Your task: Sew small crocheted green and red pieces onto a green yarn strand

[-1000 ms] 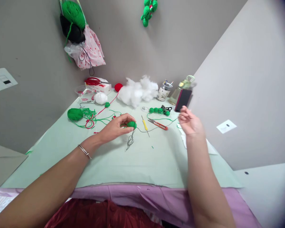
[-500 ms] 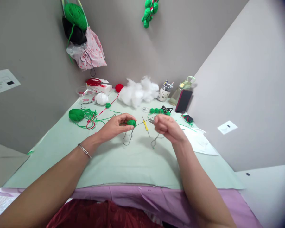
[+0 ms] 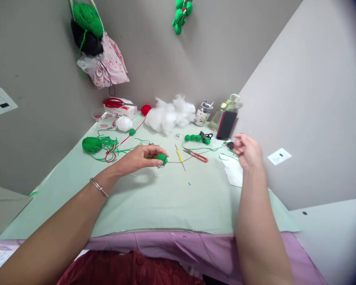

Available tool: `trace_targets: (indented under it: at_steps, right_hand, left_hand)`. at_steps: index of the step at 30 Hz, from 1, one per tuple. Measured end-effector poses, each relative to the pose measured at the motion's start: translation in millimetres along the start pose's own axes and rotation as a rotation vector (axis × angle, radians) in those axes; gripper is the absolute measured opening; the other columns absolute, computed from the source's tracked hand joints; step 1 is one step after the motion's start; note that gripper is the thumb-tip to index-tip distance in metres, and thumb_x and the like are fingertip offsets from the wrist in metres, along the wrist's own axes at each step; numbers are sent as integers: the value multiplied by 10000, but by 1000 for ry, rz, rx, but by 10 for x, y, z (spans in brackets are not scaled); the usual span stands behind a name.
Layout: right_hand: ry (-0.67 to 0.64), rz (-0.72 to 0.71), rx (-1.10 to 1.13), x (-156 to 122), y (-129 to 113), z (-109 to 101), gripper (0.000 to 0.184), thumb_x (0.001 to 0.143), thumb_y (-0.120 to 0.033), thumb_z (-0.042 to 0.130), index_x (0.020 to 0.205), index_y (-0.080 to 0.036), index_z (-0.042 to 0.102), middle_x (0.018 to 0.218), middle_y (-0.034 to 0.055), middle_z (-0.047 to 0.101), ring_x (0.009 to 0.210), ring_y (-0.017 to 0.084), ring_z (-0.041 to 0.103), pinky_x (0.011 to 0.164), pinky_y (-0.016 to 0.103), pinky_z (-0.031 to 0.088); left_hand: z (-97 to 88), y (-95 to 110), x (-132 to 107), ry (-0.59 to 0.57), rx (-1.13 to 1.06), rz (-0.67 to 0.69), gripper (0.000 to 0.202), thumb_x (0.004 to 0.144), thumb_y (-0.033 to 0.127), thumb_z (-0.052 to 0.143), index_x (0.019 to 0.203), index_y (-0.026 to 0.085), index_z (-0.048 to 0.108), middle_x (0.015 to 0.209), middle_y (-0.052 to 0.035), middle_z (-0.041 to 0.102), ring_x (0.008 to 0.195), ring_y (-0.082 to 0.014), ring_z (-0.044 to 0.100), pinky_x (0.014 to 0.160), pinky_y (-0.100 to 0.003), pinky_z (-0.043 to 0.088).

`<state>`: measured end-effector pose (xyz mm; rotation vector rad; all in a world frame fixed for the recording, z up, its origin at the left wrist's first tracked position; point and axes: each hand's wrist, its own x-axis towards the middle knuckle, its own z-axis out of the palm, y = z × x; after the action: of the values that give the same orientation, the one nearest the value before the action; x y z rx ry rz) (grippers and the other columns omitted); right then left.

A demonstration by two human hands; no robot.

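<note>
My left hand (image 3: 144,157) pinches a small green crocheted ball (image 3: 161,159) between thumb and fingers, above the table. A dark thread (image 3: 192,156) runs taut from the ball to my right hand (image 3: 247,150), which is raised at the right with its fingers closed on the thread. Whether a needle is also between those fingers is too small to tell. Under the thread lie a yellow-handled crochet hook (image 3: 179,155) and orange thread snips (image 3: 199,156). A small black-and-red item (image 3: 230,145) lies just beside my right fingertips, partly hidden.
White stuffing (image 3: 169,114) is heaped at the back. To the left are green yarn (image 3: 91,145), white yarn (image 3: 125,124) and red scissors (image 3: 114,103) on a box. Joined green balls (image 3: 197,138), a pen cup (image 3: 203,114), a phone (image 3: 226,125) and a bottle (image 3: 225,109) stand right.
My right hand has swung outward to the right, drawing the slack thread loops into a long straight line. The snips are now uncovered. My left hand keeps its hold on the ball.
</note>
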<state>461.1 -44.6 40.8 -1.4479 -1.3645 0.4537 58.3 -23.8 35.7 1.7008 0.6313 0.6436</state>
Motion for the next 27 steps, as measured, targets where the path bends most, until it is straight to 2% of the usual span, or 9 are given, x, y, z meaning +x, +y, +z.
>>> trace_targets:
  at_steps: [2,5,10,13,15,18,21,24,27]
  right_hand:
    - [-96,71,-140,-103,-175,253,403,834,-571,514,805,-189,642,666,60,582,480,127,358,536,319,308]
    - [-138,33,-354,-331,-507,702,364,858,-495,534,820,-167,686,770,82,629,621,161,494,623,307,363]
    - [-875,83,74,-683,-890,1191,486,941,-534,423,1088,-150,682,602,-1,553,581,133,507,618,270,405]
    - [-1103,138,284,-719,-887,1225,459,913,-542,496,989,-137,697,624,1,547,581,116,490,595,259,408]
    - [-1000,188,404,-661,-836,1156,393,900,-514,544,872,-147,682,548,-44,416,513,89,381,539,239,370]
    - [-601,226,630,-521,-778,989,284,866,-454,619,771,-186,606,528,-88,190,479,81,168,438,206,231]
    - [-314,152,737,-411,-766,840,231,836,-400,655,746,-207,566,533,-87,146,491,94,111,413,205,168]
    - [-314,127,589,-373,-755,778,257,858,-443,613,769,-203,589,509,-80,231,464,86,165,416,210,209]
    - [-327,102,202,-399,-730,839,319,862,-474,591,828,-166,671,623,-5,535,475,80,326,454,230,304]
  left_hand:
    - [15,8,4,-9,7,-14,366,771,407,707,1076,206,690,1023,-69,676,935,-208,623,887,-381,487]
    - [50,14,17,1,5,-15,374,770,409,708,1084,206,688,1044,-62,669,967,-209,614,922,-389,471]
    - [85,-25,46,45,-45,17,369,784,385,705,1112,217,681,1081,-47,657,996,-200,606,931,-359,456]
    - [74,-59,56,81,-71,15,386,780,387,712,1128,224,679,1102,-43,649,1009,-195,596,937,-351,446]
    - [66,-71,57,87,-55,4,391,773,391,719,1125,224,684,1054,-38,654,966,-185,596,911,-345,449]
    - [63,-72,53,52,-34,-19,383,770,387,722,1111,216,691,933,-28,653,873,-170,598,850,-335,459]
    - [63,-71,46,21,-64,-32,385,785,392,709,1122,209,678,857,-27,657,838,-179,620,833,-346,467]
    - [58,-75,43,16,-59,-45,388,807,399,688,1139,200,662,793,-30,668,813,-195,643,842,-369,468]
    - [55,-74,48,33,-119,-21,376,802,368,700,1135,201,651,910,-45,673,858,-196,650,894,-379,463]
